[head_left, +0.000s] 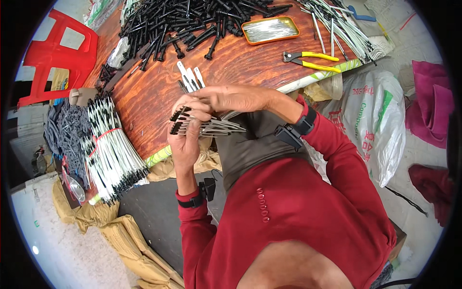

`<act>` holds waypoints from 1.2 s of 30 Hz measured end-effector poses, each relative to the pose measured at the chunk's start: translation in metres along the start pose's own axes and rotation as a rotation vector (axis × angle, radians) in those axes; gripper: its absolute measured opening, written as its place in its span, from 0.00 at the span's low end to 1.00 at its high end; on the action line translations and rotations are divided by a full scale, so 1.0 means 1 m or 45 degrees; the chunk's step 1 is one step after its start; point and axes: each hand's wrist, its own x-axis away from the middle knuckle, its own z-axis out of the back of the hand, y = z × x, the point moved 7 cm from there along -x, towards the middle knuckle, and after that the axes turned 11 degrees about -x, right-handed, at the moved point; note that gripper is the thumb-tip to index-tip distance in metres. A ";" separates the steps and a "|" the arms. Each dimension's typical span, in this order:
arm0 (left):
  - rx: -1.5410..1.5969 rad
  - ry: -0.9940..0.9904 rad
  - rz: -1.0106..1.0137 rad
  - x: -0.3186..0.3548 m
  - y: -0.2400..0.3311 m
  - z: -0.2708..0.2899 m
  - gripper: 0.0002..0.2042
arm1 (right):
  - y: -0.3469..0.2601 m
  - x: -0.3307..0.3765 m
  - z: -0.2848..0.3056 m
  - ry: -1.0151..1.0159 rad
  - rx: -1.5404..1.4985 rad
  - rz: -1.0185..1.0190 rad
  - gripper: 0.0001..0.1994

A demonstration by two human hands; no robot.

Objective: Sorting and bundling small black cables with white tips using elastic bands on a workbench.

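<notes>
My left hand (185,144) is closed around a small bunch of thin pale rods with black ends (222,127), its thumb pressed along them. The rods' thin ends point right, over my lap; their black ends show beside the left fingers. My right hand (226,98) lies across the top of the left one, its fingers bent in against the bunch. What the right fingertips grip is hidden. Several flat white strips (188,76) stick out beyond my hands, over the wooden table (144,103).
A heap of black plastic parts (192,24) covers the table's far side. Nearby are an orange-rimmed tray of thin metal pins (270,31), yellow-handled pliers (315,60) and loose white rods (337,29). A tied rod bundle (108,144) sits left; a red stool (57,58) stands beyond.
</notes>
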 end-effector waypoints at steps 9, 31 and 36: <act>-0.094 -0.118 -0.102 -0.008 -0.004 -0.004 0.12 | -0.006 0.006 -0.018 -0.186 0.617 -0.001 0.30; 0.442 0.156 -0.030 0.000 -0.016 -0.006 0.44 | 0.027 -0.006 -0.016 0.207 0.518 0.298 0.17; 0.365 0.078 0.166 0.017 -0.033 -0.002 0.55 | 0.023 -0.006 -0.022 0.151 0.546 0.380 0.18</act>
